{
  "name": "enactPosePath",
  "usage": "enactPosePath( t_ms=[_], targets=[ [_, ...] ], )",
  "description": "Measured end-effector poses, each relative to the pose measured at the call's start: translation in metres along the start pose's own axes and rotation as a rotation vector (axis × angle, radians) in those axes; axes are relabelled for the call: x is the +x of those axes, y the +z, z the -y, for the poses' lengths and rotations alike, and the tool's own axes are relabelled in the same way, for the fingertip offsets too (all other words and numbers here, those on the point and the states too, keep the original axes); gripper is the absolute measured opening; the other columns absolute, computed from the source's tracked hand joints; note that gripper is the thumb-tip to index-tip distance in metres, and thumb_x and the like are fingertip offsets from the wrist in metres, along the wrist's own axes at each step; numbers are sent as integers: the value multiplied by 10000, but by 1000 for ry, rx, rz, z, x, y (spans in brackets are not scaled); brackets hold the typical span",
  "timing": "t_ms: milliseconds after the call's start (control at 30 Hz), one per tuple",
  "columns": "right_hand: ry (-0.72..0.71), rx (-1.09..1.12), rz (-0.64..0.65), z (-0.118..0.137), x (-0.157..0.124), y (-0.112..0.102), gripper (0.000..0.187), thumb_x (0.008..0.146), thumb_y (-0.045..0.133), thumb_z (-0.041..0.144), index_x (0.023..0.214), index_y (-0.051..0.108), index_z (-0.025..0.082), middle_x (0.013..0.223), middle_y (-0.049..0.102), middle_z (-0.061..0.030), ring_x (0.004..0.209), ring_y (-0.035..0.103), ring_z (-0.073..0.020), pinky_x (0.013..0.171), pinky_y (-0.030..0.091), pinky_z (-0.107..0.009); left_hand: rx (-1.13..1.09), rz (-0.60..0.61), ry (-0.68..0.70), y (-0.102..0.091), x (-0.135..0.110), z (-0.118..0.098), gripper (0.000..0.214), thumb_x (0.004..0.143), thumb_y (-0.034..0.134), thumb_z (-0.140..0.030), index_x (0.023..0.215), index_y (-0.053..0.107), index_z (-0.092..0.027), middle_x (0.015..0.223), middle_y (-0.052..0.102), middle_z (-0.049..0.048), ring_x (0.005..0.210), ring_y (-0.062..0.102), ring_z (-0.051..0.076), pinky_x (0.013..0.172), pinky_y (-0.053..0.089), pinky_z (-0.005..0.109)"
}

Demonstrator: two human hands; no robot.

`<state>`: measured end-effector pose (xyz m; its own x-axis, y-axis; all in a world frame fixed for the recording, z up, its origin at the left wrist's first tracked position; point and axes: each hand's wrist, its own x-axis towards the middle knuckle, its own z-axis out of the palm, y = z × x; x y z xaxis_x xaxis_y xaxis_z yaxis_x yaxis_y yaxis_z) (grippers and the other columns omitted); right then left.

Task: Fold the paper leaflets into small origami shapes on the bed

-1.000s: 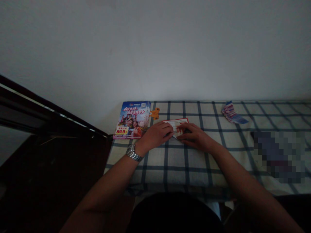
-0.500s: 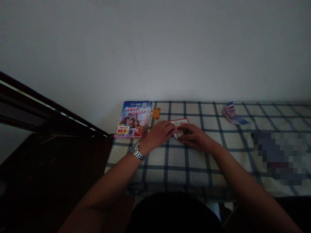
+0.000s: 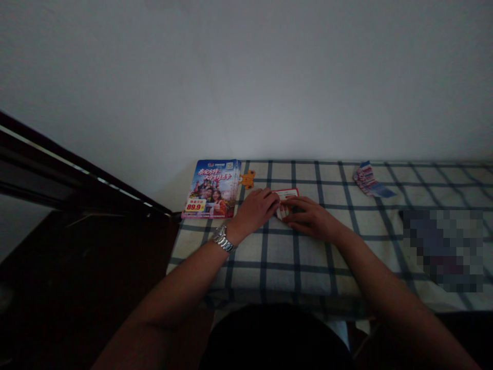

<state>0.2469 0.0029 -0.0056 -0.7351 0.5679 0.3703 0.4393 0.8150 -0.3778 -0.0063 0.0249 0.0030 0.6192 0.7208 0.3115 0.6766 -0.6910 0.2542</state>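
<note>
A small white paper leaflet with red edges and red print lies on the checked tablecloth between my hands. My left hand, wearing a metal watch, has its fingers curled together over the leaflet's left side. My right hand holds the right side, with thumb and fingers bent around the lower edge. Both hands hide much of the paper, so I cannot tell how it is folded.
Left of my hands lies a stack of colourful flyers marked 89.9, beside an orange bear figure. A crumpled, folded flyer rests at the right. The tablecloth meets the wall; a blurred-out patch covers something at far right.
My left hand has shifted slightly right and up along the leaflet, its fingers more curled. My right hand stays nearly in place.
</note>
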Motion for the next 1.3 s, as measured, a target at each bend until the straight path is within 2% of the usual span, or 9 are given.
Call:
enactPosePath(
  t_ms=[367,567,667,867,1000,1133,1300],
  targets=[
    [12,-4,-19,1,2,1,199,969,680,263,1140,780,272,1455,648,-102,1404,550,-313,1162,480,-564,-29,-44,-42,8,2,-1,124,1053,549,-275,1107,631,-199,1083,621,68,1014,587,239,916,500,397],
    [-1,-13,-13,-1,1,2,301,972,683,289,1270,724,276,1470,634,-107,1392,559,-307,1159,478,-565,-50,-79,-78,8,2,-2,126,1032,598,-288,1105,621,-188,1096,608,70,1014,584,239,904,508,394],
    [-3,-36,-4,-1,0,3,296,974,683,289,1266,734,289,1474,618,-117,1387,561,-312,1142,481,-582,-47,-74,-83,8,2,-1,113,1030,605,-297,1064,631,-193,1071,609,64,990,583,234,883,507,391],
    [25,-26,-3,0,0,3,304,980,668,261,1271,743,310,1458,621,-112,1379,567,-311,1137,484,-580,-37,-71,-15,4,0,0,176,1055,561,-325,1031,669,-189,1093,634,70,1004,590,232,913,512,404],
    [49,-17,-23,-4,-3,0,302,970,680,265,1258,756,316,1461,621,-105,1375,566,-319,1142,485,-576,-43,-73,66,-4,-5,-2,214,1060,544,-332,1141,688,-196,1213,651,87,1145,585,260,1032,498,465],
    [85,-66,-48,-12,-8,-1,314,965,692,284,1268,755,337,1451,623,-95,1362,569,-324,1134,487,-591,-69,-4,177,-10,-9,-2,248,1068,524,-303,1256,666,-226,1292,646,76,1252,570,249,1136,456,481],
    [94,-64,-81,-13,-9,-1,288,968,689,297,1247,761,300,1433,641,-113,1355,579,-330,1140,479,-603,-55,48,195,-9,-12,0,327,1047,570,-331,1358,624,-245,1396,600,90,1333,535,270,1161,455,496]
  ],
)
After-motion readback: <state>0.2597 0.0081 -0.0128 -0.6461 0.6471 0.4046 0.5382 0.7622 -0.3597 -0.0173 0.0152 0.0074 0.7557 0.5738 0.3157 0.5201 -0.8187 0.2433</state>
